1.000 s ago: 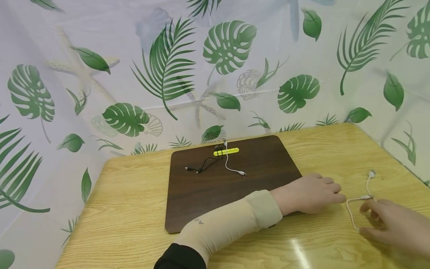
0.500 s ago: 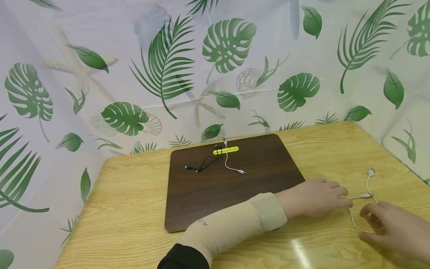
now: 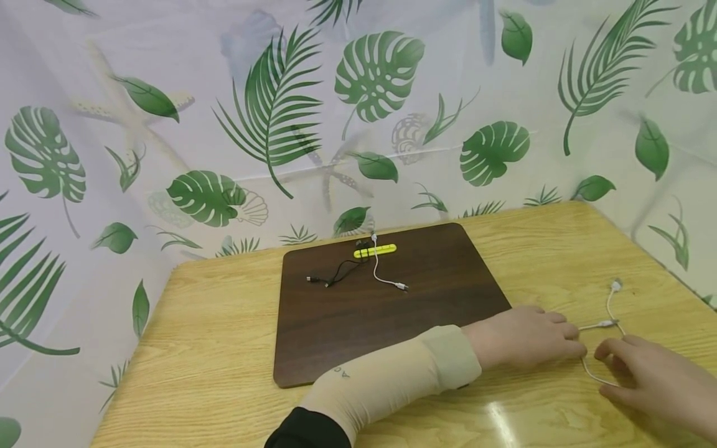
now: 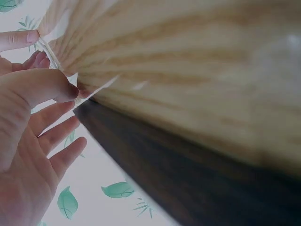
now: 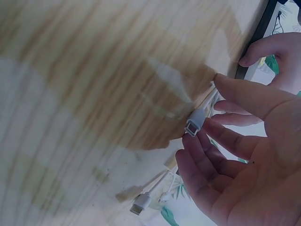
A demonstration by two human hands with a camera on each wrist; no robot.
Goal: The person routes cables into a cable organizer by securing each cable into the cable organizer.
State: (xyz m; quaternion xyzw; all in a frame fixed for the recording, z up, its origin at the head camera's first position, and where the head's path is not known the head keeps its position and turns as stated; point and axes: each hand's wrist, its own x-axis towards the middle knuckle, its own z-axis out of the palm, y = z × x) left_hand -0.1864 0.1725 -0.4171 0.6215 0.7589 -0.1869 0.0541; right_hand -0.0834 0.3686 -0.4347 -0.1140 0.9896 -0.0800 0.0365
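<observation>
Thin white USB cable (image 3: 597,377) lies looped between the two hands, on the wooden table. My left hand (image 3: 540,339) reaches across the right edge of the dark board and pinches the cable at its fingertips, which largely hide that stretch. Facing it, my right hand (image 3: 655,379) stays low over the table, thumb and fingers apart. In the right wrist view, a white plug (image 5: 195,121) lies against its fingertips. Another plug (image 3: 607,323) crosses a white lead beyond the hands. Farther back rests a USB plug (image 3: 616,285).
The dark brown board (image 3: 381,317) lies left of the hands. Near its back edge, a yellow cable holder (image 3: 383,250) carries black cables (image 3: 342,270) and a white cable (image 3: 378,270). A leaf-printed cloth (image 3: 313,124) hangs behind the table.
My left hand has moved slightly right and down onto the cable, drawing one stretch of it straighter toward itself. The right hand has stayed nearly still.
</observation>
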